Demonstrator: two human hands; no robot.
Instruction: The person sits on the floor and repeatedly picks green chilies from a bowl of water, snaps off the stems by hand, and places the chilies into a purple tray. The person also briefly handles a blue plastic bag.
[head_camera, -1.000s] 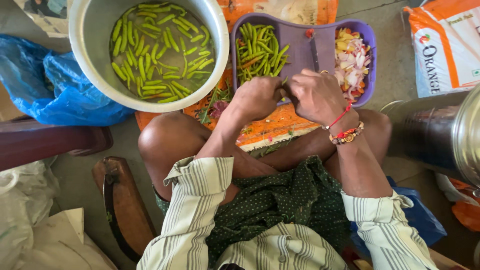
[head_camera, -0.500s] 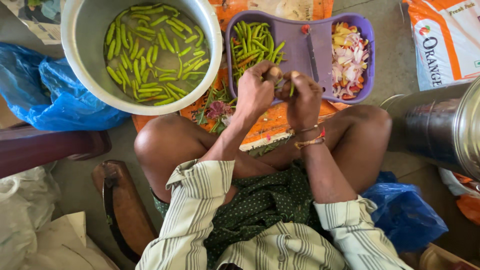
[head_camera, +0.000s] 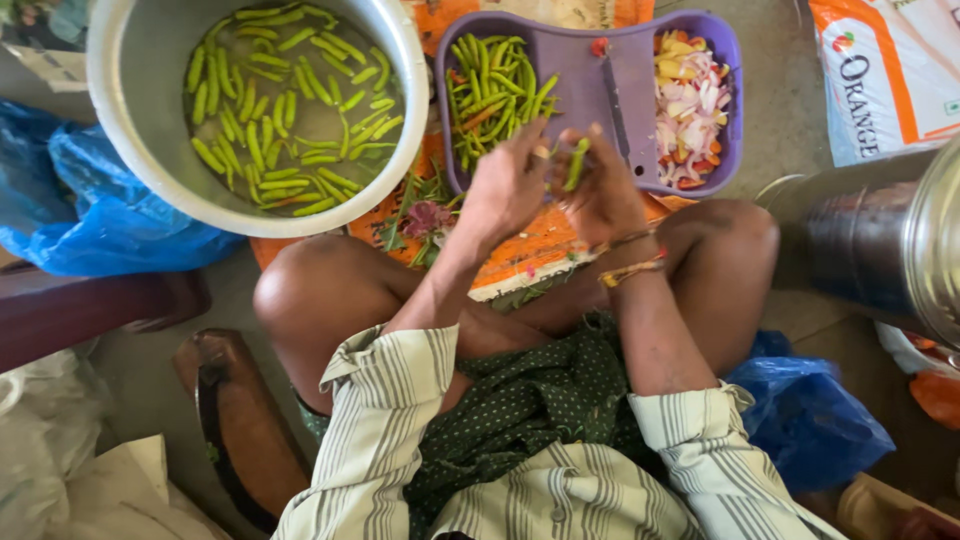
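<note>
— Looking from the lap outward, what comes first?

— The two hands, held close together above the crossed legs. The right hand (head_camera: 605, 195) pinches a green chilli (head_camera: 575, 165) between thumb and fingers; the chilli stands nearly upright, its long axis running away from the body and tipped slightly to the right. The left hand (head_camera: 510, 185) is curled, fingertips drawn in toward the chilli's lower end — whether they actually grip it I cannot tell.

— So which hand is nearer it?

— The right one holds it; the left sits just beside, on the chilli's left.

— And beyond the hands?

— The purple tray (head_camera: 640, 105) lies just past them, a heap of whole green chillies (head_camera: 490, 90) in its left part and chopped pieces (head_camera: 690, 105) in its right. A knife (head_camera: 615, 115) lies between the two, pointing away from the body. Farther left stands the large steel pot (head_camera: 130, 110) with more chillies in it — well apart from both hands, on the left hand's side.
</note>
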